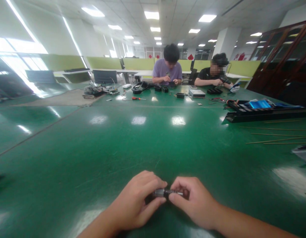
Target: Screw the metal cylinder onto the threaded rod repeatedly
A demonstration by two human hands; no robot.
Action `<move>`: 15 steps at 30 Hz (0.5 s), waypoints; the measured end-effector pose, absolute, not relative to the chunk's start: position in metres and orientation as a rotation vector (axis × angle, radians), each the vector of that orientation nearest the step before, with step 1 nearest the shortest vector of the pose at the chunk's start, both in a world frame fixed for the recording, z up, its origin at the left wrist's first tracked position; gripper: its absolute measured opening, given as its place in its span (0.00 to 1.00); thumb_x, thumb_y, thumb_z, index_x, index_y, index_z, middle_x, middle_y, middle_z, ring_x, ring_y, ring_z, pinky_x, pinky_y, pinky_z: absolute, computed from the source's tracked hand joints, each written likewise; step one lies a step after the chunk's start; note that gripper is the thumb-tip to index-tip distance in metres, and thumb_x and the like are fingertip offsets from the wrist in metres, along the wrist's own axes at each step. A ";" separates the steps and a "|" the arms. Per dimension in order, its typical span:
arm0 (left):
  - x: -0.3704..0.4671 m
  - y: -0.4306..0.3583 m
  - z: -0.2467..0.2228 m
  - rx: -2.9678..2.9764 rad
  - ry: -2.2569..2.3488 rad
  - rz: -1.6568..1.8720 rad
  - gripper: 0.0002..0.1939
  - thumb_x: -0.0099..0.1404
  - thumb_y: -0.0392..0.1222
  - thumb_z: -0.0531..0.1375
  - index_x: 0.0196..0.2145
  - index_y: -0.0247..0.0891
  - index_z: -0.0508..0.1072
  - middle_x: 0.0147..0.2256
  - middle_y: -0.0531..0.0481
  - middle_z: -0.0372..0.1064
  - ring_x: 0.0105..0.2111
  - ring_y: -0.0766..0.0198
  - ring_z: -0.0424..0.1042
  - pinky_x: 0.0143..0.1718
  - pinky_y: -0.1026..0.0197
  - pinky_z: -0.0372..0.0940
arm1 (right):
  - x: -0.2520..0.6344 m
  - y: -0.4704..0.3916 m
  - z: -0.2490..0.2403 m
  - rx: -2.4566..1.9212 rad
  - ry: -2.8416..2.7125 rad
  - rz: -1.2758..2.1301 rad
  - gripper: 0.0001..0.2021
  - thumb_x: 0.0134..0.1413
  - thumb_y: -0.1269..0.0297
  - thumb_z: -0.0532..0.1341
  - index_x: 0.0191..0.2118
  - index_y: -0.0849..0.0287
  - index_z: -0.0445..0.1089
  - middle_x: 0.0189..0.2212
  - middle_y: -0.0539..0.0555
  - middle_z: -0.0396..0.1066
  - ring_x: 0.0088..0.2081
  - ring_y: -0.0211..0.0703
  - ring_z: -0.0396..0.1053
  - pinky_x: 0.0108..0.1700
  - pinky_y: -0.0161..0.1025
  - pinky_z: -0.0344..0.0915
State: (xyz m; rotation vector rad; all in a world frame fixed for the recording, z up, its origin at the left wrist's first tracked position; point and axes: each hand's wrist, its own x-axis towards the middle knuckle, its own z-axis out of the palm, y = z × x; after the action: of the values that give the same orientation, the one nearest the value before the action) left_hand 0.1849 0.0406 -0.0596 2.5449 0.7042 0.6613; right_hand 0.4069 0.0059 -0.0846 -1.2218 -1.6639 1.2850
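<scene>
Open pass over the green tabletop (143, 142) straight ahead of left hand (138, 198) and right hand (196, 201). Far side blocked by screwdriver (136, 98), white box (197, 94), 2 people (167, 71); right side by long black tray (261, 115), thin rods (279, 134).

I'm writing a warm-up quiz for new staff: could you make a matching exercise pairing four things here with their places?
1. Small dark-and-silver cylindrical part
2. Orange-handled screwdriver
3. Long, thin yellowish rods
4. Bright blue flat piece

A. On the long black tray
B. Between left hand and right hand
C. Right edge, nearer than the tray
D. Far across the glossy green tabletop

Pairs: 1-B, 2-D, 3-C, 4-A
</scene>
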 end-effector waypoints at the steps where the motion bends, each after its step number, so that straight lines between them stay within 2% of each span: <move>1: 0.185 0.041 -0.060 2.543 0.702 0.665 0.10 0.68 0.37 0.59 0.48 0.40 0.68 0.38 0.47 0.70 0.37 0.59 0.66 0.39 0.58 0.60 | 0.407 0.006 -0.085 -1.226 -1.669 1.277 0.06 0.56 0.66 0.64 0.30 0.61 0.71 0.22 0.46 0.66 0.25 0.34 0.60 0.27 0.31 0.53; 15: 0.184 0.042 -0.059 2.500 0.686 0.728 0.11 0.67 0.36 0.60 0.47 0.39 0.69 0.36 0.47 0.70 0.36 0.59 0.66 0.38 0.58 0.59 | 0.407 0.007 -0.084 -1.234 -1.660 1.300 0.06 0.55 0.65 0.64 0.30 0.61 0.72 0.21 0.46 0.65 0.24 0.35 0.60 0.27 0.32 0.53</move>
State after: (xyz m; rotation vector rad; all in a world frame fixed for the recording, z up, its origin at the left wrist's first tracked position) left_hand 0.1837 0.0417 -0.0589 2.5004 0.6863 0.7278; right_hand 0.4066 0.0073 -0.0842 -1.2343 -1.6599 1.3004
